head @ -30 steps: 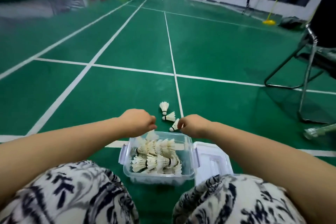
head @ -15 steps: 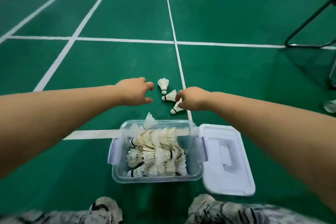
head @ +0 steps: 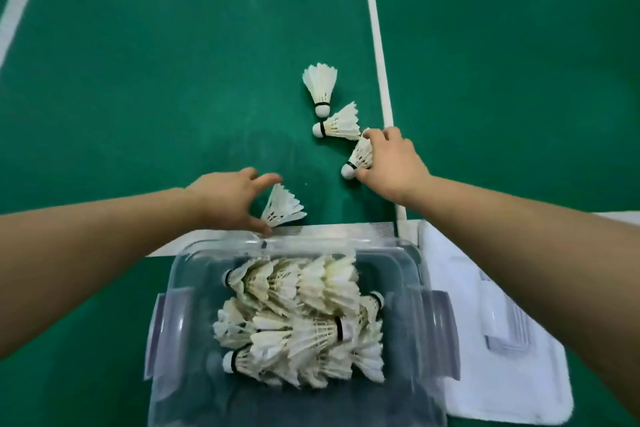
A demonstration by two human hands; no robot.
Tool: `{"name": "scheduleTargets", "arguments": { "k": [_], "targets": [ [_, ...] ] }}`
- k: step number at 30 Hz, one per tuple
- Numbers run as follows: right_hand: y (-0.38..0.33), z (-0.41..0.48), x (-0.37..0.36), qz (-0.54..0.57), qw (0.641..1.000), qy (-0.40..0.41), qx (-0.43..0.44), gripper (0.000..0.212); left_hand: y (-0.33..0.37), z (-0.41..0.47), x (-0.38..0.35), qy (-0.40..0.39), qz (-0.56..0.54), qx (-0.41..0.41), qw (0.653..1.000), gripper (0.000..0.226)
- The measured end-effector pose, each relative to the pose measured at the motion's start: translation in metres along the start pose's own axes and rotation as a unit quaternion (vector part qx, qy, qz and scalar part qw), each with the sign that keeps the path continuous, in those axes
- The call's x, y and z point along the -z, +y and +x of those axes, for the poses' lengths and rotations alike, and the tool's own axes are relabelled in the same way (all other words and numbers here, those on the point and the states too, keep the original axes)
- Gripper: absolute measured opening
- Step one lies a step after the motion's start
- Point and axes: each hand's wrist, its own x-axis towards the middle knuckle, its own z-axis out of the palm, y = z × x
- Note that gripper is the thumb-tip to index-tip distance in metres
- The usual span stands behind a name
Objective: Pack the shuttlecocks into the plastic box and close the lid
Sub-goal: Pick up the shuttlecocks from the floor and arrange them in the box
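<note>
A white feathered shuttlecock (head: pixel 358 158) is pinched in the right hand (head: pixel 391 166); the left hand's (head: pixel 225 199) hold on a second shuttlecock (head: pixel 282 206) cannot be told. Feathers may be crushed if forced into the crowded clear plastic box (head: pixel 311 240) just below both grips.

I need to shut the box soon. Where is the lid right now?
In the head view the lid lies flat on the green floor at lower right, just beside the right side of the plastic box.
</note>
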Motion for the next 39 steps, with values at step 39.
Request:
{"name": "scheduleTargets", "arguments": {
  "k": [39],
  "targets": [
    [-0.025,0.031,-0.011,0.196,0.979,0.063,0.003,0.024,-0.009,-0.004,-0.023,0.249,-0.194,-0.012,0.949,0.060]
  ]
}}
